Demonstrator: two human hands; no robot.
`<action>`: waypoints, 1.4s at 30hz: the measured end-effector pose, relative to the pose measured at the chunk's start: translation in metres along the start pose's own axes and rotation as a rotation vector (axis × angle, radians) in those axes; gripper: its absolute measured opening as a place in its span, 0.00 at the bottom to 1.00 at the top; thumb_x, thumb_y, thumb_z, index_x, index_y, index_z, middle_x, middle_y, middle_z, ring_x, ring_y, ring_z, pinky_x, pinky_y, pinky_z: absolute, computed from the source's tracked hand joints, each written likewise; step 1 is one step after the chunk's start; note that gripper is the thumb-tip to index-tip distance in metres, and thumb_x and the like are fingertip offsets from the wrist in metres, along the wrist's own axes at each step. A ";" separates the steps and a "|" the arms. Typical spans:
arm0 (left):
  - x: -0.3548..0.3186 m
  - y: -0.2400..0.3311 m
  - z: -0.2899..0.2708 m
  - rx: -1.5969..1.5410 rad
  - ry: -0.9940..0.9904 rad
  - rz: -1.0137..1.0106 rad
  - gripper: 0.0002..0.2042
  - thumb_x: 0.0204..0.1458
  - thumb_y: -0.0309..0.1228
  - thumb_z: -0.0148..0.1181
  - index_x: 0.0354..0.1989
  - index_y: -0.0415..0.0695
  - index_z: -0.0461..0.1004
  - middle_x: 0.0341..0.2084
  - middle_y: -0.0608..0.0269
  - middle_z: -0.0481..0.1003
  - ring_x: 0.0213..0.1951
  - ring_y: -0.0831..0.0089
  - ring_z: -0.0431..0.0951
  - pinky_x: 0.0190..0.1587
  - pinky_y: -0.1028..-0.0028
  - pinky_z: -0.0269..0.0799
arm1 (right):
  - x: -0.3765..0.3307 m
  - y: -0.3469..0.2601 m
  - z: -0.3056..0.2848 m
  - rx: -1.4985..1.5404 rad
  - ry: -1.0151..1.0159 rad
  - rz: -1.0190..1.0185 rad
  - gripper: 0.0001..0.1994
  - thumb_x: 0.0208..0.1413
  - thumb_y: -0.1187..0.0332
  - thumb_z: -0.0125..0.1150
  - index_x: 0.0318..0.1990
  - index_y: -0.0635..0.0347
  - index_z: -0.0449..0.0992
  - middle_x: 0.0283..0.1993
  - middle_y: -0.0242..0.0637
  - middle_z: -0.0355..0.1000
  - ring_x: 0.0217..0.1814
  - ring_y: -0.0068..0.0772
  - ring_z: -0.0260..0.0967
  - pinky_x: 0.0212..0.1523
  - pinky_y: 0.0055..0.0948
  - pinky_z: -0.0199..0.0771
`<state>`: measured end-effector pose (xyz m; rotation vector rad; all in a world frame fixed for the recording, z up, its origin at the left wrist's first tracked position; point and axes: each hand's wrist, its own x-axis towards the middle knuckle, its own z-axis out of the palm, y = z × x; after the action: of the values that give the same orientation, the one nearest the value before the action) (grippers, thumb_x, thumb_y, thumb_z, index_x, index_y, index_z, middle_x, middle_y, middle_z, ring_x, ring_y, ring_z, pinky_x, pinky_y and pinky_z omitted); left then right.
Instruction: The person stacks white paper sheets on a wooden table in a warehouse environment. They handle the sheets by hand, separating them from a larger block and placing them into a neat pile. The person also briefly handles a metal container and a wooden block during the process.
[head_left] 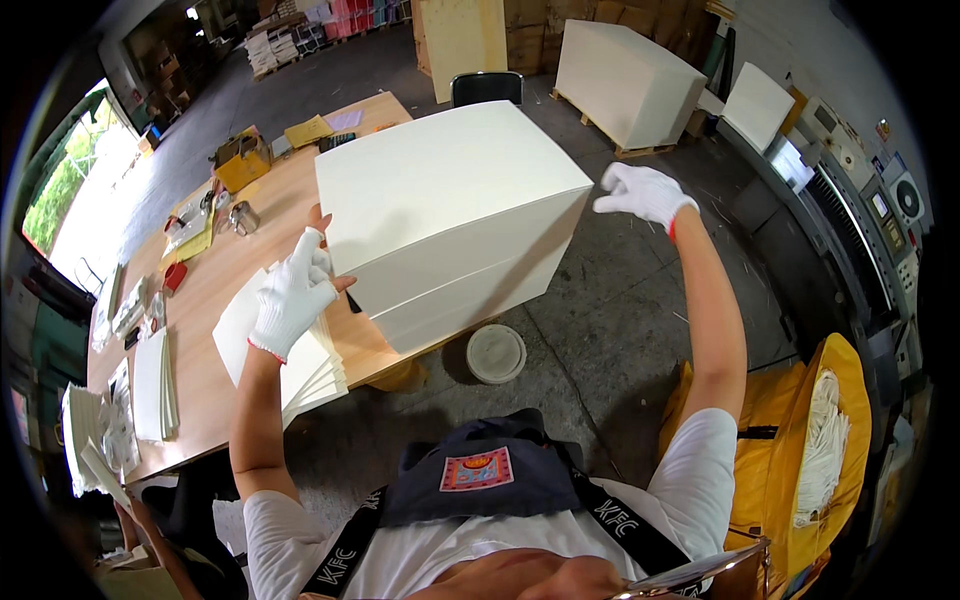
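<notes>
A tall block of stacked white paper sheets [450, 165] stands on the wooden table in front of me. My left hand [292, 295], in a white glove with bare thumb and fingertip showing, is at the block's left side with thumb and forefinger apart. Whether its fingertips touch the sheets, I cannot tell. Beneath that hand lies a fanned pile of white sheets [312, 372]. Off the block's far right corner, my gloved right hand [645, 195] hangs in the air, fingers loosely bent and apart, holding nothing.
The table [235, 300] carries a yellow box [242, 162], tape rolls and paper piles at left. A round white-lidded bucket [496, 353] stands on the floor. A yellow bag [800, 450] and a machine [850, 220] flank my right. Another person's arm [160, 545] shows lower left.
</notes>
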<state>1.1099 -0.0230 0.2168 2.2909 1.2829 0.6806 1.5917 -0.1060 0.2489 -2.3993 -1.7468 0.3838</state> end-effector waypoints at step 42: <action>0.172 0.162 0.144 0.081 -0.245 0.364 0.16 0.53 0.28 0.58 0.51 0.43 0.76 0.46 0.53 0.75 0.47 0.65 0.76 0.51 0.69 0.71 | 0.055 -0.009 0.032 0.220 0.479 -0.342 0.29 0.61 0.36 0.45 0.34 0.55 0.73 0.32 0.42 0.75 0.37 0.45 0.74 0.40 0.42 0.70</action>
<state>1.3815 0.0303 0.2329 2.6092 0.8039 0.4470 1.5900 -0.0524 0.2143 -1.8027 -1.7301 -0.0425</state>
